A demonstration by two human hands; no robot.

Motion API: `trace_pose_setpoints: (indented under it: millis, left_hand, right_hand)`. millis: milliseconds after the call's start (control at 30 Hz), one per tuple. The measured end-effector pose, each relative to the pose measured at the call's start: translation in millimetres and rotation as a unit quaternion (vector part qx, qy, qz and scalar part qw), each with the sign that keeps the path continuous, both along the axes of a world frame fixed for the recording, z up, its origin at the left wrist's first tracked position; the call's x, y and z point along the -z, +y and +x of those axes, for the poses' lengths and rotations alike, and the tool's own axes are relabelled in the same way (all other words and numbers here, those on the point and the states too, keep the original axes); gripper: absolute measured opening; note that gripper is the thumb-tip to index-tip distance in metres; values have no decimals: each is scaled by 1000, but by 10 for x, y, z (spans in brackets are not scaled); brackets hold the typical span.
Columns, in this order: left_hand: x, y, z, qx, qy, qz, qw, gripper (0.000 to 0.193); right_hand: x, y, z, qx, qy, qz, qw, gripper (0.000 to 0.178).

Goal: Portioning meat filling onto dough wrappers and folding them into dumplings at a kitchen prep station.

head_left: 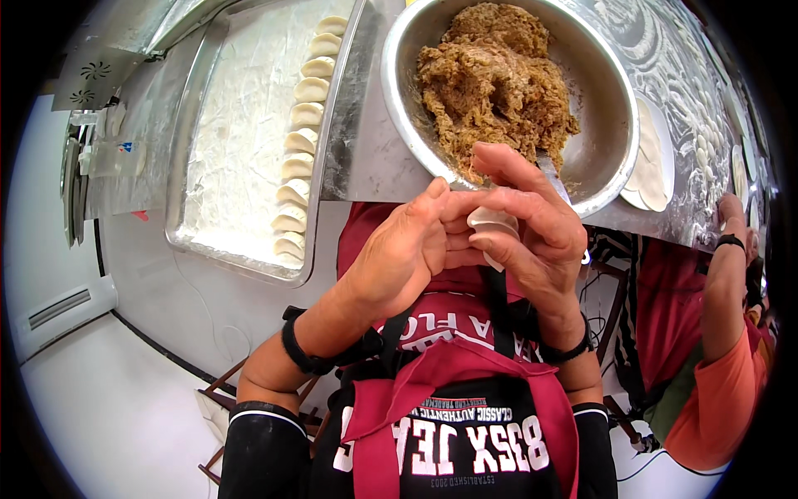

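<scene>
In front of my chest, just below the rim of the metal bowl [402, 108], a pale dumpling [492, 223] is held between my hands. My right hand [540, 224] pinches its edge with thumb and fingers. The bent fingers of my left hand [416, 245] press against it from the other side and partly hide it. Brown minced filling [499, 79] is heaped in the bowl. A flat metal blade [552, 176] rests in the bowl behind my right hand.
On the left, a floured metal tray [224, 166] carries a row of folded dumplings [304, 115] along its right side. Right of the bowl lies a white plate of round wrappers [650, 170]. A co-worker's arm [725, 299] reaches over the floured table [665, 66] at the right.
</scene>
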State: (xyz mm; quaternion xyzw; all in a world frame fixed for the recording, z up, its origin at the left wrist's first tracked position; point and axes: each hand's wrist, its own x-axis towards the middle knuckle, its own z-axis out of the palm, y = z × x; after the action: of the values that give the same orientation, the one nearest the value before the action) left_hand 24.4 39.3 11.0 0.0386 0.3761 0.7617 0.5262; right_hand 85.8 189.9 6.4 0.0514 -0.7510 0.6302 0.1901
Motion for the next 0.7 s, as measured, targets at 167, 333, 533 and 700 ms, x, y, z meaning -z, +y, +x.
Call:
trace_pose_setpoints:
  millis: [167, 333, 533, 700]
  left_hand:
    - [-45, -15, 18, 11, -9, 11, 1000, 65]
    - [-42, 1, 28, 4, -12, 7, 1000, 65]
    - [-73, 2, 26, 15, -9, 9, 1000, 64]
    - [-81, 7, 28, 15, -23, 15, 1000, 63]
  right_hand:
    - [83, 35, 13, -35, 4, -44, 998, 18]
    - [9, 17, 7, -20, 3, -25, 999, 16]
    - [27, 65, -27, -37, 12, -20, 999, 18]
    - [64, 58, -3, -65, 29, -58, 996, 21]
